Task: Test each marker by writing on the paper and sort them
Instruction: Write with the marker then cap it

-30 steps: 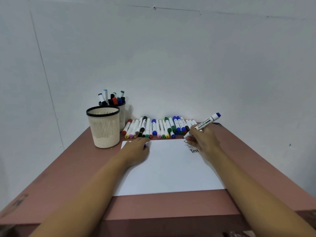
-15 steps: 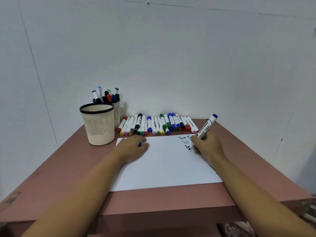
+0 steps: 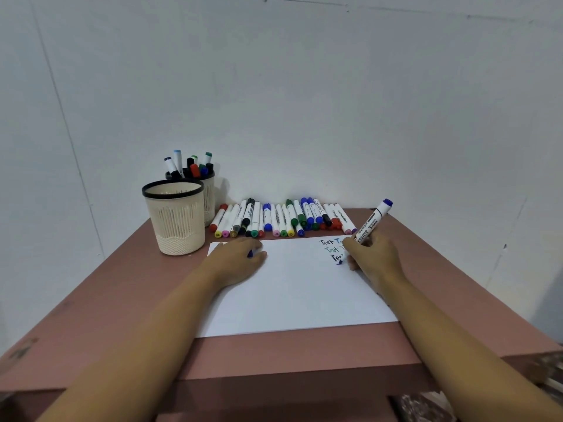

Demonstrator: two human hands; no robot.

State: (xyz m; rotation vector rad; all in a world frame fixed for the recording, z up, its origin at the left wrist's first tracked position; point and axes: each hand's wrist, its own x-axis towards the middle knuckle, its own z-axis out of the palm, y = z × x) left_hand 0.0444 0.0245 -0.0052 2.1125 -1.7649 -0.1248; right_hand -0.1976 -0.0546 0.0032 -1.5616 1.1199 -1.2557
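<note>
Two hands on the sheet. Right hand (image 3: 373, 258) grips a white marker (image 3: 373, 222) in a writing hold, fingers wrapped round the lower barrel. The barrel tilts up and away to the right, its blue end highest. The tip sits on the paper (image 3: 298, 293) at a fresh blue mark (image 3: 338, 262) just left of my knuckles.

Left hand (image 3: 237, 260) lies palm down on the sheet's far-left corner. Fingers are curled over a small blue piece (image 3: 250, 253); only a sliver shows, can't tell what it is.

Writing (image 3: 327, 242) is at the sheet's far-right corner: three stacked lines of "Test" in dark, pale and black ink. My right hand covers part of them. A second word in blue starts after the top one.

The sheet is white, lying flat and slightly skewed on a reddish-brown table (image 3: 100, 300).

Beyond its far edge, a row of capped markers (image 3: 283, 219) lies side by side against the wall (image 3: 304, 102). Barrels are mostly white; caps are red, yellow, pink, black, green and blue.

Left of that row, a cream mesh cup (image 3: 176, 220) with a black rim stands upright. Its inside is not visible from this angle. A second cup (image 3: 209, 196) is right behind it, touching or nearly so. It holds upright markers (image 3: 189, 166) with blue, black, red and green tops.
</note>
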